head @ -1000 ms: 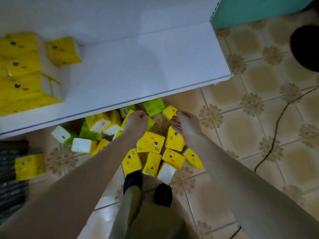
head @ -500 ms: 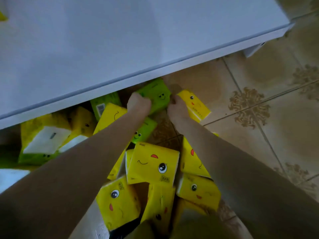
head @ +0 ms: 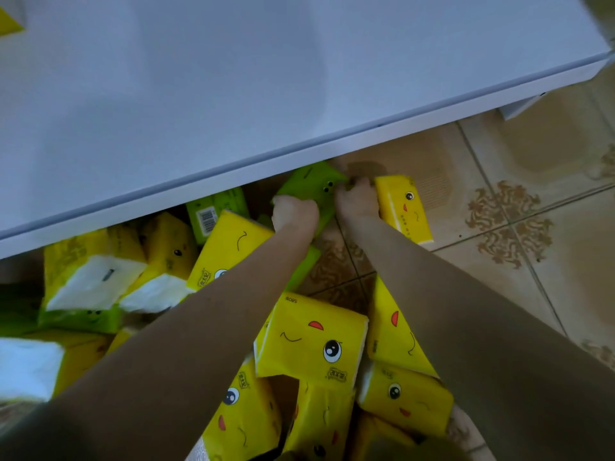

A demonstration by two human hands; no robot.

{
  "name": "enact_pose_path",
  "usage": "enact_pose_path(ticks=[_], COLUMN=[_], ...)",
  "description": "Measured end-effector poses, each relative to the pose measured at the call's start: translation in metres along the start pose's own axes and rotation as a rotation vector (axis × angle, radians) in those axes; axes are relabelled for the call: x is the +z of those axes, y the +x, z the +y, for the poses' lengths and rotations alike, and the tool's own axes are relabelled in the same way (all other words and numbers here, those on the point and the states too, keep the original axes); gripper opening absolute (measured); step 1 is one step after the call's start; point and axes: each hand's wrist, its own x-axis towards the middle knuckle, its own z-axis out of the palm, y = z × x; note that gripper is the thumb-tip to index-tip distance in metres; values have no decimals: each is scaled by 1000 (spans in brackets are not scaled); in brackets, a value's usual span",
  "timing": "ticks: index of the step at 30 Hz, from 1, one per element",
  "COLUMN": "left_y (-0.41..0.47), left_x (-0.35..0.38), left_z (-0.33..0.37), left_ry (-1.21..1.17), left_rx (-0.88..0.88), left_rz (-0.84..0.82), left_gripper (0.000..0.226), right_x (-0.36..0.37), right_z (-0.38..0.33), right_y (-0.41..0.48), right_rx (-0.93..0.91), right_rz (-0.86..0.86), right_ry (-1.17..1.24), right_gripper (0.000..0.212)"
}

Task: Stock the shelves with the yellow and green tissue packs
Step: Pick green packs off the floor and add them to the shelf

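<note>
Gripping green pack (head: 311, 186) with left hand (head: 294, 217), right hand (head: 355, 201) seemingly curled on yellow pack (head: 404, 209)

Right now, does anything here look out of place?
Yes: the yellow tissue packs lie in a jumbled, overlapping heap on the tiled floor, tilted every way, below the white shelf. The left hand grips a green pack there.

My left hand (head: 294, 216) gripping the green pack (head: 311, 184), its fingertips curled out of sight and the pack's far end hidden under the shelf (head: 199, 189) front edge; my right hand (head: 356, 202), hold indistinguishable; yellow packs (head: 309, 341) partly covered by my forearms; blurred white-ended pack (head: 26, 367) cut off at left.
</note>
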Motion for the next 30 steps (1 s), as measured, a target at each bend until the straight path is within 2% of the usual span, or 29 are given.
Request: enact_pose_path(ticks=[3, 7, 12, 14, 21, 23, 26, 30], left_y=[3, 9, -24, -52, -166, -207, -270, -347], left_x=[0, 4, -2, -8, -53, -76, -111, -162], left_z=[-2, -4, -2, 2, 22, 33, 53, 84], left_ry=[-16, -108, -135, -115, -14, -68, -222, -392], left_rx=[-5, -36, 25, 68, 54, 23, -22, -86], left_rz=[15, 13, 74, 81, 102, 95, 110, 87], left_gripper=[40, 41, 30, 18, 16, 16, 30, 18], right_x=[-4, -5, -32, -55, -137, -163, -199, -241], right_z=[-4, 3, 20, 19, -5, -21, -51, -99], right_y=[11, 17, -15, -38, -145, -183, -239, -313], right_rx=[-52, -70, -68, -65, -110, -120, -129, -169], right_rz=[33, -97, 27, 52, 96, 72, 38, 31], right_ry=[3, -58, 12, 2, 133, 152, 158, 181], right_gripper=[49, 46, 35, 34, 25, 23, 24, 23])
